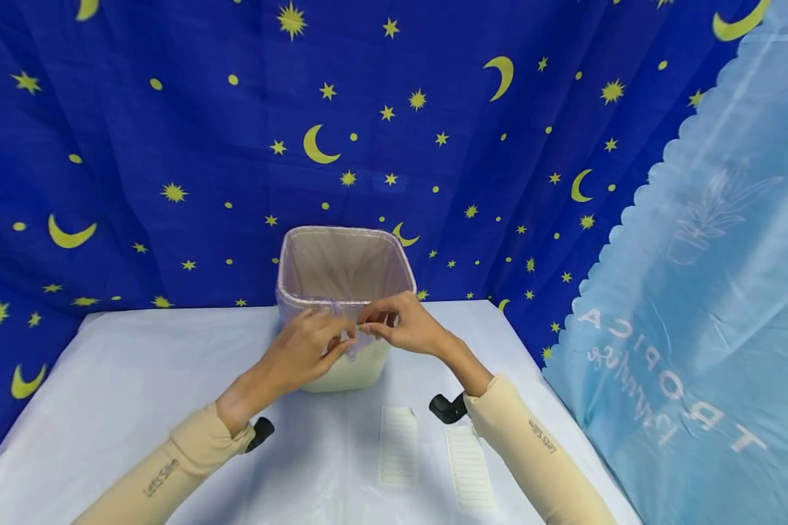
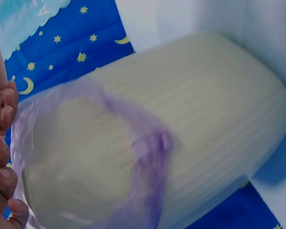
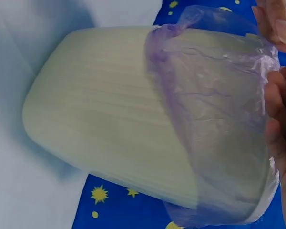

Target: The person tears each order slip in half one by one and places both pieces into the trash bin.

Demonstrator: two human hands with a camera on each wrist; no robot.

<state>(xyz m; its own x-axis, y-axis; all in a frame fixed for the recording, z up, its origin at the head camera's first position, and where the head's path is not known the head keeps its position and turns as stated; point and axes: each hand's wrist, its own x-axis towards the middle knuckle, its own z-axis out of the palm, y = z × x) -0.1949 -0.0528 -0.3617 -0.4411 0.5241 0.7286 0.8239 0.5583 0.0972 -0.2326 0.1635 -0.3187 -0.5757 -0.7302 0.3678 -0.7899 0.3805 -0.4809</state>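
A cream-coloured bin stands upright on the table, lined with a thin, see-through purple plastic bag. The bag is folded out over the rim, and a bunched, knotted part of it hangs down the bin's front wall. Just in front of the near rim, my left hand is held with loosely bent fingers. Close beside it, my right hand has its thumb and fingers bent, fingertips almost meeting those of the left. Nothing gripped shows clearly in either hand; the wrist views cut both off at the frame edge.
Two pale lined paper strips lie on the white-covered table in front of the bin. A blue moon-and-star curtain hangs behind it. A light blue cloth hangs along the right side.
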